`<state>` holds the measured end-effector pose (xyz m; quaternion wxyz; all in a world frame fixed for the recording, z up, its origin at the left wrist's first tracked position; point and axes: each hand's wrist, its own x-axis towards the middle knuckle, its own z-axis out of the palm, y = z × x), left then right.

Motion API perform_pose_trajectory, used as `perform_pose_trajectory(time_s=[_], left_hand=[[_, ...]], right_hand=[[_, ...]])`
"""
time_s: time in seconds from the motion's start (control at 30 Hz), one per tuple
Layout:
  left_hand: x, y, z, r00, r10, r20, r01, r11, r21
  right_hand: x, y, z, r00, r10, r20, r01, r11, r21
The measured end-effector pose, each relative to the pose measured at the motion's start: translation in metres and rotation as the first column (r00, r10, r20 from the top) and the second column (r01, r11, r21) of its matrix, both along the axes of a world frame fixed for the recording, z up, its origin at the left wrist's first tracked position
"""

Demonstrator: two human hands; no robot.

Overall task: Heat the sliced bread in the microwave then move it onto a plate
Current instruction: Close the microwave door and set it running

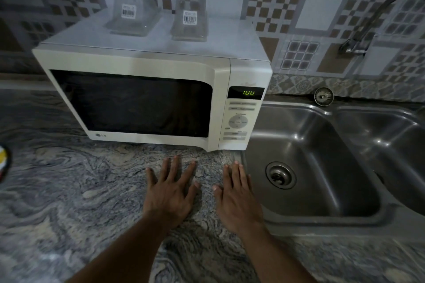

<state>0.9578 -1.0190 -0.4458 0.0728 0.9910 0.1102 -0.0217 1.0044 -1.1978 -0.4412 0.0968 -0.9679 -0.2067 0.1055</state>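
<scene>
**Progress**
- Far left edge: 1 partly cropped packet (pixel 3 161), yellow, white and red, lies on the tabletop (pixel 80 190). Too little of it shows to identify.
- Microwave (pixel 138 103) stands on the tabletop with its door closed. The window is dark, so nothing inside can be seen.
- Sliced bread: not visible anywhere. It may be behind the dark door, but I cannot tell.
- 2 clear containers (pixel 133 16) (pixel 189 23) with barcode labels sit on top of the microwave.
- Display (pixel 248 93) is lit with green digits, apparently 1:00 but slightly blurred. The button panel (pixel 238 122) below it is untouched.
- No plate in view.
- Judgement: a time seems to be set or counting. Heating is at most under way. Opening the door, taking the bread out and putting it on a plate are all left.

**Hands**
- Left hand (pixel 171 193) lies palm down on the tabletop just in front of the microwave's lower right corner. Its fingers (pixel 174 167) are straight and spread and hold nothing.
- Right hand (pixel 236 200) lies just beside it, palm down, near the tabletop's edge by the sink (pixel 333 156). Its fingers (pixel 234 172) are straight, closer together, and hold nothing.
- Both forearms come in from the bottom of the frame. Neither hand touches the microwave.
- Judgement: this looks like a waiting pose.

**Far right:** tap (pixel 377 18) over the sink.
</scene>
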Motion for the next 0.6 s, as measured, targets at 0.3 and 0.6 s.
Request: perform_pose_trajectory(time_s=[0.3, 0.6], left_hand=[[-0.0001, -0.0004, -0.0013, 1.0, 0.004, 0.004, -0.004, 1.0, 0.012], [-0.0001, 0.0, -0.0019, 1.0, 0.001, 0.024, -0.001, 1.0, 0.006]], right_hand=[[-0.0016, 0.0012, -0.0035, 0.999, -0.024, 0.021, 0.024, 1.0, 0.008], [-0.003, 0.0014, -0.0031, 0.999, -0.028, 0.032, 0.028, 1.0, 0.007]])
